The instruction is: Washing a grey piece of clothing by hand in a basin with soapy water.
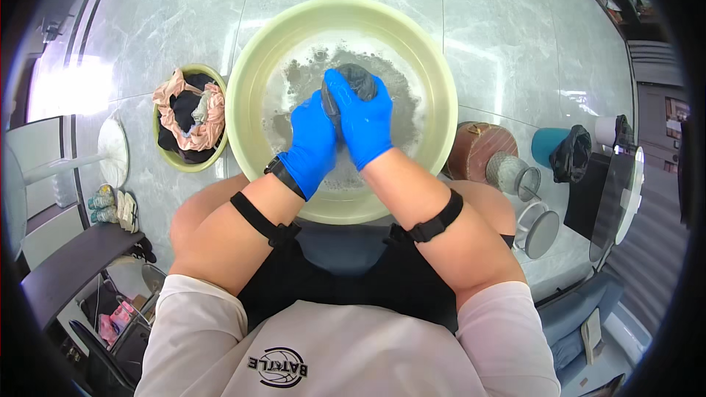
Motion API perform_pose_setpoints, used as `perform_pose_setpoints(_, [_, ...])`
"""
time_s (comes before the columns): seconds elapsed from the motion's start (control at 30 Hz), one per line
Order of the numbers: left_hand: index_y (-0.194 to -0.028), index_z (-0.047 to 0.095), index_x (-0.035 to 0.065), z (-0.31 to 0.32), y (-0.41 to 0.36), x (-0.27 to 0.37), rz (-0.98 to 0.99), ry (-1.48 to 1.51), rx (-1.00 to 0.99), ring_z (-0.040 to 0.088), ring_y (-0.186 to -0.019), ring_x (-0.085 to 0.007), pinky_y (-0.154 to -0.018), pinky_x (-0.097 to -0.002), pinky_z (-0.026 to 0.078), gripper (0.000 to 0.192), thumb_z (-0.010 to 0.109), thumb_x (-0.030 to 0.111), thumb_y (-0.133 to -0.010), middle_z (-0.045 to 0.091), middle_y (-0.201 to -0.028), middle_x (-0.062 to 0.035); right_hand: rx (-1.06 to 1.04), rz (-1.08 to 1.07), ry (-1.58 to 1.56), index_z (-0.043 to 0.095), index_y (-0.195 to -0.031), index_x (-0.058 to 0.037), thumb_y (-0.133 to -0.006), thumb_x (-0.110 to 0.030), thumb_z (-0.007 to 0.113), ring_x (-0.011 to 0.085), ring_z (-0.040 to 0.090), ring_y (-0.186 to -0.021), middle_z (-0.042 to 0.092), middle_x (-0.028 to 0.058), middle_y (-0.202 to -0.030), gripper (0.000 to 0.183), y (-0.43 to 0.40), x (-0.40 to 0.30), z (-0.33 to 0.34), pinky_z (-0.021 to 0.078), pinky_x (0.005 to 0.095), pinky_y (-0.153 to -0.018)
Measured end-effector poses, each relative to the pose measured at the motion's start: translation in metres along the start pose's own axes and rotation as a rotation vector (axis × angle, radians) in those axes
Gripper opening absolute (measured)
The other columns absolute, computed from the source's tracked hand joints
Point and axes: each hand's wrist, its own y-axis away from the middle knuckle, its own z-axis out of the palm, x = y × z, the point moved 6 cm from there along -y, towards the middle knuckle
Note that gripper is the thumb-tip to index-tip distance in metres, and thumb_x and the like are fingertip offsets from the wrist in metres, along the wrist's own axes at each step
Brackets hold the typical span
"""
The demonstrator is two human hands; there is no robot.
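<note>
A large pale green plastic basin stands on the floor before me, holding sudsy grey water. Over its middle, a bunched dark grey wet cloth is held between my two hands. My left hand, in a blue rubber glove with a black watch at the wrist, closes on the cloth's left side. My right hand, gloved alike, grips it from the right with the thumb across the top. Some of the cloth is hidden by the gloves. Left of the basin, a smaller green basin holds pink and dark clothes.
To the right stand a reddish-brown round container, a teal bin with a black bag, and a grey round-topped stand. At left are a white fan base, shoes and a dark bench.
</note>
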Motion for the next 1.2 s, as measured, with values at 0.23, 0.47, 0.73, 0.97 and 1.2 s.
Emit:
perform_pose_setpoints(0.23, [-0.121,0.063,0.0044,-0.006,-0.006,0.034,0.106,-0.168,-0.34,0.067,-0.093,-0.0195,-0.079,-0.0337,0.055,0.033,0.05,0.028,-0.104,0.068,-0.105,-0.0084,-0.242,0.229,-0.067,0.067,-0.119,0.0022,-0.09,-0.044,0.074,0.0183,0.066,-0.09,0.071,0.0116,-0.103,0.055,-0.026,-0.019,-0.002,0.0542,0.0342,-0.082])
perform_pose_setpoints(0.47, [-0.133,0.056,0.0014,-0.021,0.013,0.085,-0.096,0.094,-0.142,0.065,-0.105,-0.0239,-0.086,-0.0391,0.051,0.06,0.054,0.05,-0.098,0.067,-0.121,-0.012,-0.431,-0.004,-0.141,0.062,-0.132,-0.0077,-0.097,-0.047,0.064,0.0188,0.06,-0.114,0.065,0.0065,-0.125,0.053,-0.027,-0.056,-0.013,0.0487,0.034,-0.096])
perform_pose_setpoints(0.73, [-0.134,0.058,0.0069,-0.005,0.0,0.08,0.028,0.397,-0.301,0.061,-0.12,-0.0225,-0.103,-0.0389,0.047,0.041,0.046,0.034,-0.105,0.063,-0.131,-0.0103,-0.531,0.348,-0.605,0.05,-0.141,-0.0116,-0.101,-0.04,0.059,0.0194,0.058,-0.119,0.06,0.0058,-0.13,0.05,0.024,-0.028,0.011,0.0494,0.0382,-0.098])
perform_pose_setpoints(0.97, [-0.115,0.066,0.002,0.011,0.009,0.049,0.366,0.053,-0.102,0.063,-0.098,-0.0175,-0.088,-0.0337,0.051,0.026,0.053,0.019,-0.099,0.068,-0.106,-0.0088,-0.084,0.053,-0.582,0.06,-0.127,-0.0061,-0.095,-0.02,0.07,0.0157,0.063,-0.103,0.065,0.0051,-0.114,0.036,0.009,-0.01,0.013,0.0514,0.0298,-0.09])
perform_pose_setpoints(1.2, [-0.111,0.067,0.0067,-0.005,-0.001,0.045,0.136,-0.069,-0.156,0.064,-0.094,-0.0147,-0.08,-0.0309,0.053,0.024,0.049,0.019,-0.1,0.067,-0.099,-0.0066,-0.249,0.292,-0.15,0.067,-0.12,0.0001,-0.087,-0.036,0.079,0.0194,0.067,-0.092,0.07,0.0107,-0.106,0.051,-0.024,-0.023,0.0,0.0546,0.0341,-0.08])
